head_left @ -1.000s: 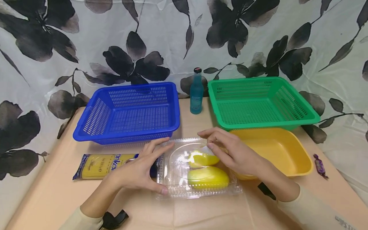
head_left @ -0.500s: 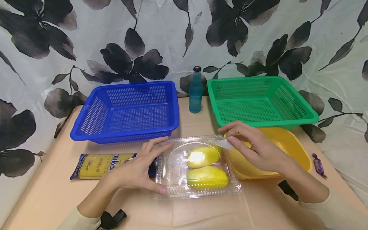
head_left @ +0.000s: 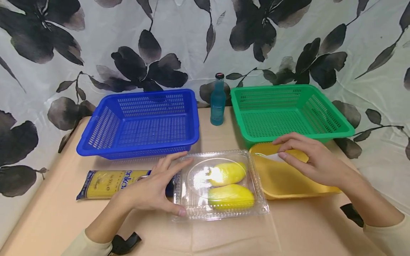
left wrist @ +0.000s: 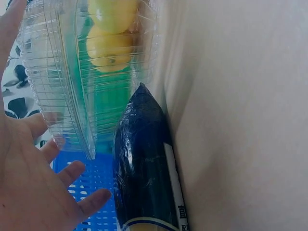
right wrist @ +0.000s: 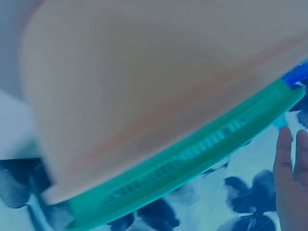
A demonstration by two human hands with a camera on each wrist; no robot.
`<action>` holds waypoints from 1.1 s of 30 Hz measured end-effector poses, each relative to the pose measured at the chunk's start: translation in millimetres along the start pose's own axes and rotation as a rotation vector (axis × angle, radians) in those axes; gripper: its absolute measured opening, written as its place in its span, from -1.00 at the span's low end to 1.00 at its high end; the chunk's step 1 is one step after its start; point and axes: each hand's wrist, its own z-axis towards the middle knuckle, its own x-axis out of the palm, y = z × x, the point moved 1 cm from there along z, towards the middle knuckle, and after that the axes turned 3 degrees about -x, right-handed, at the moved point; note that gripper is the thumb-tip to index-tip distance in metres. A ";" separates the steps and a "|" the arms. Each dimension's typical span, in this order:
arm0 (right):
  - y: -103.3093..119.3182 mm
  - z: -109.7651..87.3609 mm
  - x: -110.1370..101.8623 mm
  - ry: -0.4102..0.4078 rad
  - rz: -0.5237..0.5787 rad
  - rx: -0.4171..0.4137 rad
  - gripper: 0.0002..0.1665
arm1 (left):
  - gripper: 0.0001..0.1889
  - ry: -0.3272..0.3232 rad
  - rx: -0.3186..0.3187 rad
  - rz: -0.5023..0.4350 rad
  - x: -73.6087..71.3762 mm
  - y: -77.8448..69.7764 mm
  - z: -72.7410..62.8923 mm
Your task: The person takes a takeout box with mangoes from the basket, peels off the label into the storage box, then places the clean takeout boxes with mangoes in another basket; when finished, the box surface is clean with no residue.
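A clear plastic clamshell container [head_left: 199, 185] with its lid down lies mid-table, two yellow mangoes [head_left: 231, 196] inside it. My left hand [head_left: 153, 187] rests on its left side, fingers spread toward the back edge and thumb at the front corner. In the left wrist view, the fingertips lie along the container's ribbed edge. Over the yellow tub [head_left: 288, 183], my right hand [head_left: 315, 161] pinches a small white strip [head_left: 274, 157] between thumb and fingers, apart from the container. The right wrist view shows only two fingers of that hand, not the strip.
A yellow and blue pasta packet [head_left: 104, 185] lies partly under my left hand. Behind stand a blue basket [head_left: 137, 146], a blue bottle [head_left: 218, 103] and a green basket [head_left: 298, 135]. The yellow tub adjoins the container's right side. Patterned cloth hangs at the back.
My right hand has moved right from above the container to above the yellow tub, carrying the white strip away from the lid. My left hand has stayed on the container.
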 end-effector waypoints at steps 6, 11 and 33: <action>-14.9 -14.0 -7.3 0.022 -0.051 0.004 -0.51 | 0.32 0.008 0.002 0.010 0.5 -1.2 0.8; -26.6 -20.6 -10.3 0.132 -0.048 -0.009 -0.55 | 0.31 0.015 0.005 0.004 0.6 -1.5 1.1; -61.5 -31.3 4.1 0.314 -0.231 -0.141 -0.70 | 0.31 0.011 -0.020 -0.010 1.0 0.6 -0.6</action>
